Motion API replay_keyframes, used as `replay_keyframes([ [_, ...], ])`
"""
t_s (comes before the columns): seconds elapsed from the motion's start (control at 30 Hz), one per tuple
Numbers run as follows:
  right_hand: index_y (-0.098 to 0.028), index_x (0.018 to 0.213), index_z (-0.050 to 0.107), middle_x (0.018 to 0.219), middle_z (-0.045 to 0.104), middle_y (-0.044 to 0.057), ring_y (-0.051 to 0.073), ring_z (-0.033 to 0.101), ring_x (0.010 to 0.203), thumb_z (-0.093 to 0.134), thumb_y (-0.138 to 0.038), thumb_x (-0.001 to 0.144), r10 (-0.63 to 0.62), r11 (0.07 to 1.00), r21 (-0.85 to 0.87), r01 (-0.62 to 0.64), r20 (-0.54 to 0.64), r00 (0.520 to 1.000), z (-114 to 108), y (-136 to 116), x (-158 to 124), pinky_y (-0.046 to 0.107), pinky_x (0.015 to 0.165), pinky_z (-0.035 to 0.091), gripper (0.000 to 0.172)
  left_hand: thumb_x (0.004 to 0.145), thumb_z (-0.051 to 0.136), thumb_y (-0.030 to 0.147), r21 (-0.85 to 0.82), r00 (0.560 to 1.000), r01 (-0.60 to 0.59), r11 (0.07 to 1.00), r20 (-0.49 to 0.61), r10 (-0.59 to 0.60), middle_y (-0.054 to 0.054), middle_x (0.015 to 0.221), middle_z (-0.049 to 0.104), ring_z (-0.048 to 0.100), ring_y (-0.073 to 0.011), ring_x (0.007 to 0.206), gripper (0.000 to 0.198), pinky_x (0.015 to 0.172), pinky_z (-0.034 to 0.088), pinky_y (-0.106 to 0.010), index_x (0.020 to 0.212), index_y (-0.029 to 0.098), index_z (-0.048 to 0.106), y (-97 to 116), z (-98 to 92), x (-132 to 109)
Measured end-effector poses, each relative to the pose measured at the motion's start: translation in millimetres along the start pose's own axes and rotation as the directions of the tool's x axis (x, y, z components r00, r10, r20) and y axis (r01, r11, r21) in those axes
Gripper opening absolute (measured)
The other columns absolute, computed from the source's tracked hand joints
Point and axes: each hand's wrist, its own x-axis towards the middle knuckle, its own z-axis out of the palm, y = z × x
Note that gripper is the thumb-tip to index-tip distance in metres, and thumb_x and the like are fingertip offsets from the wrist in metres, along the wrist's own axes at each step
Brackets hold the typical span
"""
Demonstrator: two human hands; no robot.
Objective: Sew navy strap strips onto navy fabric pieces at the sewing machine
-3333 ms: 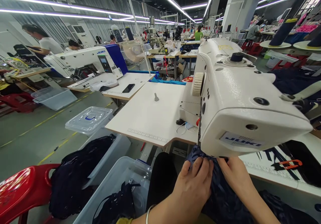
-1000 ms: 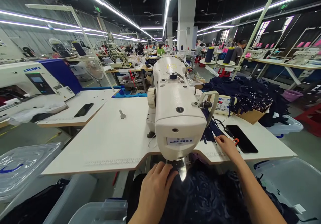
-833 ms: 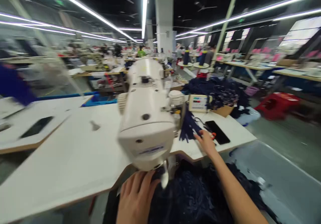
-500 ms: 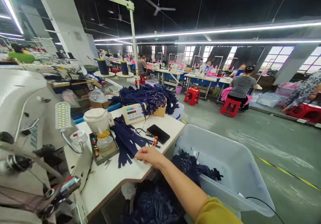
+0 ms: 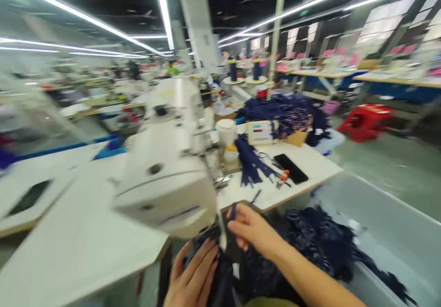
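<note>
My right hand (image 5: 253, 229) is closed in a pinch on a narrow navy fabric strip (image 5: 234, 211), just right of the sewing machine head (image 5: 172, 178). My left hand (image 5: 195, 275) lies with fingers stretched out over dark cloth (image 5: 220, 279), below the machine head. Motion blur softens the picture, and the needle area cannot be made out. Past my right hand, a bundle of navy strips (image 5: 248, 160) is spread on the white table (image 5: 275, 199). Orange-handled snips (image 5: 284, 176) lie by a black phone (image 5: 292, 168).
A large pile of navy strips (image 5: 275, 109) is heaped behind the control box (image 5: 261, 132). On the right stands a translucent bin (image 5: 389, 206) holding dark pieces (image 5: 324, 238). A white tub (image 5: 226, 132) sits beside the machine. A red stool (image 5: 367, 122) is on the floor.
The view has swung left onto the machine. My right hand has drawn back from the strips on the table with one strip in its fingers. My left hand has come into view.
</note>
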Motion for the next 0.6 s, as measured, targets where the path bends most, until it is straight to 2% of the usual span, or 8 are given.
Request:
replay_keyframes([
  [0.07,-0.023,0.097,0.050,0.061,0.045,-0.011,0.006,0.040,0.046,0.067,-0.051,0.082,-0.026,0.999,-0.034,0.026,0.008,1.000,5.1,2.3,4.0,0.017,0.042,0.030,0.036,0.098,0.046,0.018,-0.001,0.998,0.061,0.998,-0.003,-0.061,0.000,0.113,0.071,0.064,-0.0161,0.113,0.028,0.105,0.047,-0.032,0.119,0.025,0.063,-0.4,0.2,-8.1],
  [0.13,-0.021,0.091,0.053,0.063,0.043,-0.008,0.009,0.042,0.055,0.063,-0.047,0.086,-0.124,0.971,-0.210,0.114,-0.039,0.991,8.5,6.6,7.5,0.021,0.051,0.035,0.028,0.099,0.045,0.018,-0.064,0.988,0.152,0.986,0.029,-0.150,-0.003,0.117,0.069,0.061,-0.0175,0.118,0.026,0.108,0.045,-0.036,0.119,0.021,0.062,1.0,1.0,-12.7],
  [0.27,-0.021,0.084,0.055,0.065,0.041,-0.007,0.012,0.040,0.060,0.061,-0.045,0.086,-0.172,0.917,-0.374,0.137,-0.060,0.983,14.1,16.3,8.3,0.025,0.058,0.036,0.025,0.102,0.043,0.021,-0.183,0.978,0.205,0.961,0.059,-0.198,-0.006,0.119,0.068,0.060,-0.0159,0.118,0.026,0.110,0.042,-0.037,0.121,0.019,0.060,6.3,1.7,-15.8],
  [0.4,-0.022,0.081,0.054,0.068,0.044,-0.005,0.014,0.043,0.063,0.063,-0.049,0.083,-0.182,0.926,-0.357,0.126,-0.128,0.975,24.0,19.6,7.1,0.025,0.060,0.039,0.028,0.102,0.041,0.021,-0.167,0.984,0.161,0.973,0.101,-0.145,-0.006,0.120,0.067,0.059,-0.0134,0.119,0.026,0.113,0.038,-0.035,0.121,0.017,0.059,8.0,-2.5,-13.2],
  [0.5,-0.023,0.089,0.057,0.067,0.042,-0.005,0.014,0.042,0.062,0.063,-0.052,0.083,-0.132,0.951,-0.303,0.067,-0.201,0.971,31.1,17.9,6.7,0.024,0.059,0.040,0.030,0.102,0.042,0.021,-0.095,0.983,0.124,0.988,0.149,-0.109,-0.006,0.117,0.069,0.059,-0.0131,0.119,0.026,0.112,0.038,-0.034,0.120,0.017,0.060,9.0,-7.8,-7.3],
  [0.6,-0.024,0.095,0.058,0.069,0.044,-0.004,0.015,0.045,0.066,0.063,-0.053,0.083,-0.083,0.979,-0.198,0.041,-0.208,0.975,32.9,15.6,7.0,0.024,0.065,0.044,0.031,0.102,0.043,0.022,-0.030,0.974,0.121,0.992,0.195,-0.113,-0.004,0.113,0.070,0.059,-0.0141,0.118,0.025,0.108,0.039,-0.034,0.119,0.019,0.061,11.0,-11.7,-1.9],
])
